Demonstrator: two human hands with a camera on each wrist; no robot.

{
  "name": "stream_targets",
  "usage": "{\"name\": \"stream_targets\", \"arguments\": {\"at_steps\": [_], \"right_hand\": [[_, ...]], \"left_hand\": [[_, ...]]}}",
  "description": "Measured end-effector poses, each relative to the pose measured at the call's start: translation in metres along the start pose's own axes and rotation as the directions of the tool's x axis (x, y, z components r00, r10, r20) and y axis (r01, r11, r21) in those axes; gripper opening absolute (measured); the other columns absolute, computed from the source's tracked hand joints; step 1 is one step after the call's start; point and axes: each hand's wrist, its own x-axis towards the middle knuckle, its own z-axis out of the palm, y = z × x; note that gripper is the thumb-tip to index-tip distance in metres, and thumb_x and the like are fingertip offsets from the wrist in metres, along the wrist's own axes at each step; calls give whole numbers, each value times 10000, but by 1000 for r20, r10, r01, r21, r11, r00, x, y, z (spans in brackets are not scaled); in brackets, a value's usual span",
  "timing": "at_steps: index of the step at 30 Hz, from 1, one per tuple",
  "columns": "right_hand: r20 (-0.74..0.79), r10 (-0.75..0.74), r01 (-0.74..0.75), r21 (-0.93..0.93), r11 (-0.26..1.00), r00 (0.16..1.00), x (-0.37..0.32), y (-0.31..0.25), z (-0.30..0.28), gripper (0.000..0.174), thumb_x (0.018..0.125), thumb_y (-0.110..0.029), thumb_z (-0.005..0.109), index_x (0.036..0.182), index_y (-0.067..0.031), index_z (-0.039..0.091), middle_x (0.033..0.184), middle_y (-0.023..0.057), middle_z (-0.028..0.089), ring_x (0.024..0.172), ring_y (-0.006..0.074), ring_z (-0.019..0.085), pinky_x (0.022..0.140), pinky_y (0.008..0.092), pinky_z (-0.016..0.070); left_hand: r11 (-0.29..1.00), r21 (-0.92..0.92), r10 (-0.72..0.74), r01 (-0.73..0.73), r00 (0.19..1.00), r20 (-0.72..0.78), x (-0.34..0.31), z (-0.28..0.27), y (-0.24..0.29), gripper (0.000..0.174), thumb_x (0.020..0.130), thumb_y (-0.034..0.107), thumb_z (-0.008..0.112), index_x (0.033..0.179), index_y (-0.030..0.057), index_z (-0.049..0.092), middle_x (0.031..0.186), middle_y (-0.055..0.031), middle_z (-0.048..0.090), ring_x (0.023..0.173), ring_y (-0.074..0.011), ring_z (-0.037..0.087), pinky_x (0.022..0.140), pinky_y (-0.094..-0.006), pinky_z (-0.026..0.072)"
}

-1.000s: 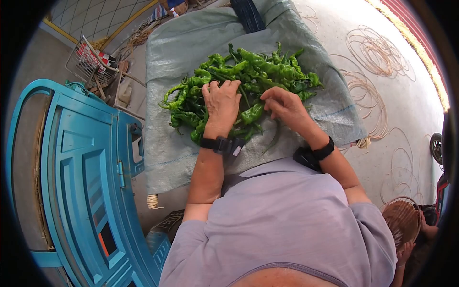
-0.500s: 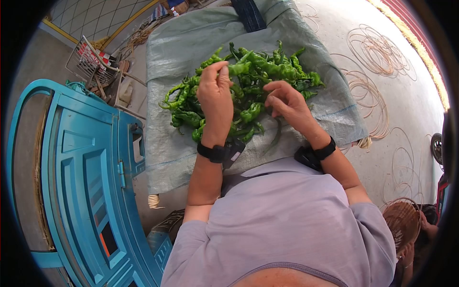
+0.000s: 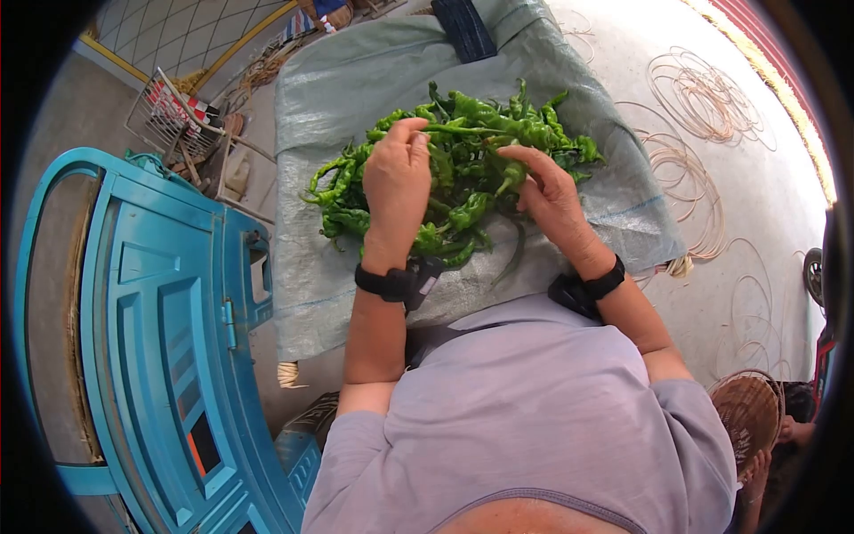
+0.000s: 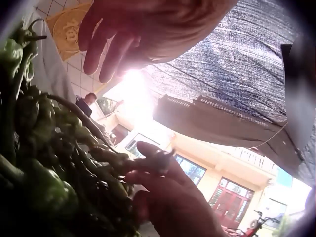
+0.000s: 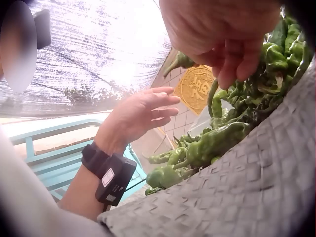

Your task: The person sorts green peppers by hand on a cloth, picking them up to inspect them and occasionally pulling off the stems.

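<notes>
A heap of curled green chili peppers [image 3: 534,133] lies on a sheet of woven grey-green plastic [image 3: 320,98]. My left hand [image 3: 396,191] hovers over the left part of the heap. Seen from the right wrist, the left hand [image 5: 138,113] has its fingers extended with nothing between them. My right hand [image 3: 551,196] pinches one green pepper [image 3: 510,178] at the heap's near right side. In the left wrist view that pepper [image 4: 157,162] sits between the right thumb and fingers, its stem end sticking out.
On the left stands a blue metal vehicle panel [image 3: 160,303]. A wire basket [image 3: 169,116] with odds and ends is behind it. Coiled cane strips [image 3: 703,93] lie on the floor at right. Lower right, another person's hands hold a woven basket [image 3: 745,409]. Dark folded cloth [image 3: 464,31] lies at the sheet's far edge.
My left hand has lifted off the peppers and shifted slightly left, its fingers straightening. My right hand has moved slightly, and a pepper now shows in its fingers.
</notes>
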Motion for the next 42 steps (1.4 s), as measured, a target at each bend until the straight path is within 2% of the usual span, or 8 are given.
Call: {"name": "stream_targets", "arguments": {"at_steps": [3, 6, 9, 12, 19, 27, 33, 42], "right_hand": [[50, 60, -49, -196, 979, 997, -2, 9, -1, 602, 815, 147, 471, 1287, -184, 644, 1124, 93, 606, 792, 187, 652, 715, 323, 574], [15, -32, 34, -244, 969, 999, -2, 18, 0, 612, 814, 143, 473, 1284, -209, 649, 1104, 107, 611, 791, 209, 659, 737, 341, 568], [-21, 72, -75, -164, 984, 997, -2, 14, -1, 579, 843, 128, 468, 1283, -203, 646, 1111, 110, 615, 779, 214, 661, 718, 344, 558], [-184, -93, 16, -382, 924, 978, -1, 11, 3, 494, 891, 97, 471, 1266, -174, 644, 1110, 107, 616, 725, 201, 655, 691, 336, 544], [-242, -110, 58, -211, 976, 964, 0, 2, -6, 271, 960, 26, 508, 1170, -78, 643, 1050, 94, 624, 628, 160, 630, 624, 303, 521], [-231, -137, 98, -171, 980, 963, 0, 10, -7, 252, 933, 30, 570, 1150, -75, 645, 1031, 62, 631, 613, 121, 600, 584, 279, 494], [-172, -141, 116, -147, 982, 975, -3, -9, -7, 416, 883, -9, 681, 1284, -82, 594, 1137, 52, 652, 605, 94, 549, 600, 256, 494], [-86, -96, 75, -216, 973, 992, -3, -1, -4, 535, 884, -114, 751, 1378, -109, 543, 1043, 50, 689, 619, 120, 585, 609, 279, 504]], "left_hand": [[992, 125, -10, -5, 993, 117, 10, -7, -13, 260, 962, 101, 583, 1210, 66, 652, 1090, -111, 722, 946, -250, 688, 836, -367, 538], [948, 304, 34, -100, 976, 215, 16, -3, -18, 376, 893, 65, 614, 1269, 73, 617, 1226, -135, 666, 1070, -313, 632, 931, -412, 507], [899, 391, 75, -199, 948, 310, 21, 11, -25, 505, 834, 43, 640, 1332, 91, 578, 1317, -141, 612, 1170, -364, 558, 996, -458, 470], [880, 395, 96, -264, 913, 397, 29, 28, -34, 599, 789, 37, 672, 1372, 111, 555, 1326, -134, 591, 1217, -387, 518, 1012, -491, 453], [805, 484, -16, -342, 804, 594, 37, 26, -28, 566, 713, 44, 752, 1262, 99, 625, 1316, -95, 555, 1160, -364, 528, 998, -468, 451], [858, 314, 277, -407, 880, 385, 12, -3, -19, 394, 732, -64, 643, 1104, 67, 634, 988, -100, 678, 922, -339, 591, 842, -442, 489], [856, 264, 417, -444, 896, 154, 5, -27, 26, 292, 792, -3, 713, 1070, 64, 655, 1038, -85, 703, 932, -322, 600, 828, -420, 493], [870, 60, 450, -489, 839, 307, 15, -19, 42, 344, 824, -1, 702, 1160, 49, 645, 1150, -131, 678, 1067, -360, 608, 902, -410, 499]]}}
